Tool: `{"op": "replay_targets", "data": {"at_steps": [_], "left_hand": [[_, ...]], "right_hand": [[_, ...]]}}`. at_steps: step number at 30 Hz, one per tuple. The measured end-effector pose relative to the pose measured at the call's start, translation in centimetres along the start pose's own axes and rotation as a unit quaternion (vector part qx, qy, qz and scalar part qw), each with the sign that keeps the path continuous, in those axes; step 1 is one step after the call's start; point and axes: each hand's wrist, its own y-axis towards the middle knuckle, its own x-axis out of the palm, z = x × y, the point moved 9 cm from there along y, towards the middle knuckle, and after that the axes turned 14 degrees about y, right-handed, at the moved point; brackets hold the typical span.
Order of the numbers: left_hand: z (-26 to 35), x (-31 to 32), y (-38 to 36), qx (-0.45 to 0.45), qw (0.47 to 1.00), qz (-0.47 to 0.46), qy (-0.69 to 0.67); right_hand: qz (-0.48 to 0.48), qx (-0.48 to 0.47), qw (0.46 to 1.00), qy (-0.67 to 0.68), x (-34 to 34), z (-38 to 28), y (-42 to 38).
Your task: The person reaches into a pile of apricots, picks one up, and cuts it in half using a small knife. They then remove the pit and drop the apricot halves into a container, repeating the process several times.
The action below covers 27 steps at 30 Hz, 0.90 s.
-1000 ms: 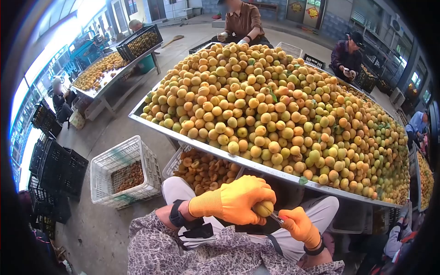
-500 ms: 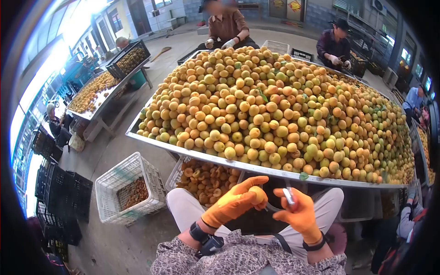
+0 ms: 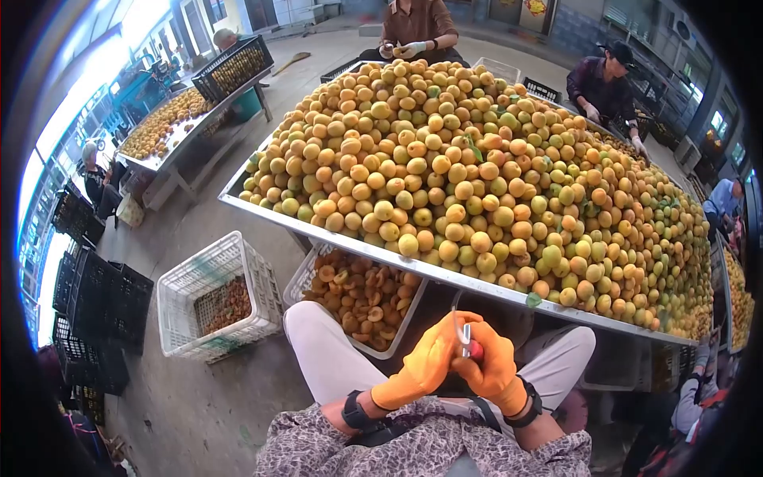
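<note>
My left hand [image 3: 425, 359], in an orange glove, is closed in front of my lap. Half a second ago an apricot showed in its fingers; the fruit is now hidden behind the gloves. Pressed against it is my right hand [image 3: 494, 372], also gloved in orange. That hand is closed around a small knife [image 3: 466, 338] with silver metal and a red part, pointing upward between the two hands. Just beyond them, a heap of whole apricots [image 3: 445, 167] covers a metal-edged table [image 3: 373, 256]. Below its edge, a white crate [image 3: 407, 324] holds halved apricots.
A white basket [image 3: 176, 322] with reddish-brown pieces, perhaps pits, stands on the floor at left. Black crates [image 3: 107, 306] are stacked farther left. Another apricot table [image 3: 179, 147] stands behind. Gloved co-workers sit across the heap [image 3: 421, 28] and at its right [image 3: 608, 83].
My hands have come together, the left moving right and the right moving slightly left. The apricot has gone out of sight between them. The co-worker at right now reaches toward the heap.
</note>
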Motion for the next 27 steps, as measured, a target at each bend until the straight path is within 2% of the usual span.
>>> {"op": "replay_targets", "data": {"at_steps": [1, 3, 6, 7, 8, 9, 10, 11, 12, 14, 15, 16, 18, 19, 20, 22, 24, 26, 27], "left_hand": [[0.6, -0.4, -0.2, 0.004, 0.999, 0.029, 0.013], [0.7, -1.0, -0.6, 0.009, 0.994, 0.083, 0.069], [0.7, -1.8, -0.4, 0.045, 0.990, 0.125, 0.042], [0.3, -1.7, -0.1, -0.006, 0.995, 0.099, -0.023], [-0.1, -1.9, -0.2, -0.010, 0.995, 0.100, -0.023], [-0.3, -2.1, -0.3, 0.001, 0.994, 0.104, -0.026], [-0.3, -2.2, -0.2, 0.015, 0.994, 0.107, -0.029], [0.3, -2.6, -0.5, 0.034, 0.987, 0.150, 0.035], [0.3, -2.5, -0.4, 0.032, 0.988, 0.149, 0.037], [-0.7, -3.7, -1.1, -0.029, 0.975, 0.214, 0.058], [-0.3, -4.0, -1.1, 0.016, 0.969, 0.229, 0.085], [-0.5, -4.0, -1.3, 0.011, 0.969, 0.237, 0.065], [0.3, -4.7, -1.8, 0.085, 0.947, 0.253, 0.180], [-0.4, -4.9, -1.8, 0.099, 0.950, 0.250, 0.157], [-2.5, -5.3, -1.6, 0.050, 0.963, 0.259, 0.045], [-4.5, -5.9, -1.1, -0.042, 0.968, 0.186, -0.165], [-4.0, -7.0, -1.4, -0.041, 0.974, 0.169, -0.148], [-4.7, -6.7, -2.0, -0.069, 0.944, 0.102, -0.305], [-5.3, -7.0, -2.3, -0.085, 0.926, 0.112, -0.349]], "right_hand": [[-0.003, 0.045, 0.998, 0.051, 0.3, 0.9, -0.4], [0.016, 0.046, 0.996, 0.077, 0.9, 1.2, -0.6], [0.032, 0.050, 0.993, 0.101, 1.3, 1.9, -0.6], [0.034, 0.008, 0.997, 0.068, 1.4, 0.4, 0.2], [0.035, -0.032, 0.998, 0.036, 1.7, -0.7, 0.6], [0.034, -0.029, 0.998, 0.038, 1.8, -0.6, 0.4], [0.025, 0.005, 0.998, 0.056, 1.8, 0.2, 0.2], [0.017, 0.038, 0.996, 0.075, 2.0, 0.9, 0.2], [0.018, 0.038, 0.996, 0.077, 2.3, 1.2, 0.2], [0.081, 0.068, 0.984, 0.142, 2.7, 2.3, -0.2], [0.107, 0.082, 0.978, 0.157, 2.8, 2.5, -0.1], [0.134, 0.078, 0.972, 0.175, 3.2, 2.6, -0.1], [0.159, 0.174, 0.936, 0.262, 4.0, 5.3, -0.7], [0.202, 0.192, 0.898, 0.340, 4.4, 6.5, -0.9], [0.204, 0.189, 0.899, 0.337, 3.8, 6.2, -0.9], [0.156, 0.263, 0.795, 0.525, 4.9, 6.1, -0.8], [0.201, 0.232, 0.850, 0.428, 3.6, 4.5, -0.2], [0.201, 0.141, 0.883, 0.400, 2.5, 2.8, 0.7], [0.196, 0.096, 0.900, 0.378, 2.0, 2.2, 1.0]]}}
